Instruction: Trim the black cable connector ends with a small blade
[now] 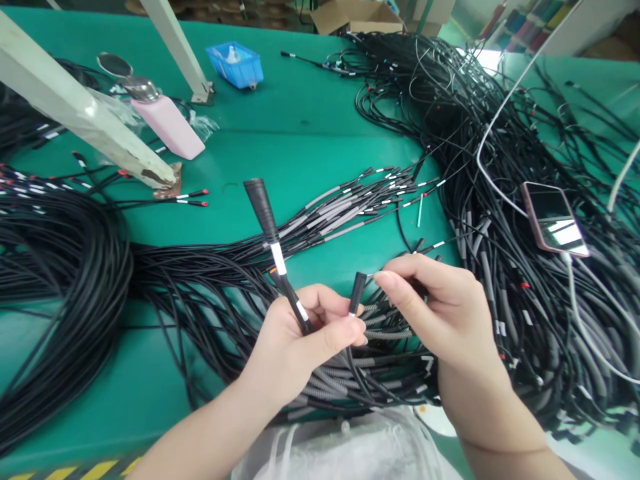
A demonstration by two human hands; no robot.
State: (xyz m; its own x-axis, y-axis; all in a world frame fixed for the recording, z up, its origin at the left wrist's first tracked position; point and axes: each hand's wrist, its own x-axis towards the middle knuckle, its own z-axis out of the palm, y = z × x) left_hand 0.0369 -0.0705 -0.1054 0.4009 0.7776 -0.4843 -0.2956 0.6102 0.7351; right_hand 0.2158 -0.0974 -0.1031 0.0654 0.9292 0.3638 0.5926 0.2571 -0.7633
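My left hand (300, 353) is closed around a black cable. One branch rises from the fist, ending in a large ribbed black connector (261, 210) with white labels below it. Between the thumb and fingers of that hand stands a smaller black connector (357, 293), tip up. My right hand (450, 313) is pinched just to the right of that tip. A thin light sliver shows between its fingertips and the connector; what it is cannot be made out. Under both hands lie several cables with grey corrugated sleeves (340, 380).
Coiled black cables (65, 267) lie at left, and a large cable heap (480, 153) at right with a phone (556, 219) on it. A pink pump bottle (167, 123), a blue bin (236, 65) and white posts (95, 113) stand on the green table (300, 147).
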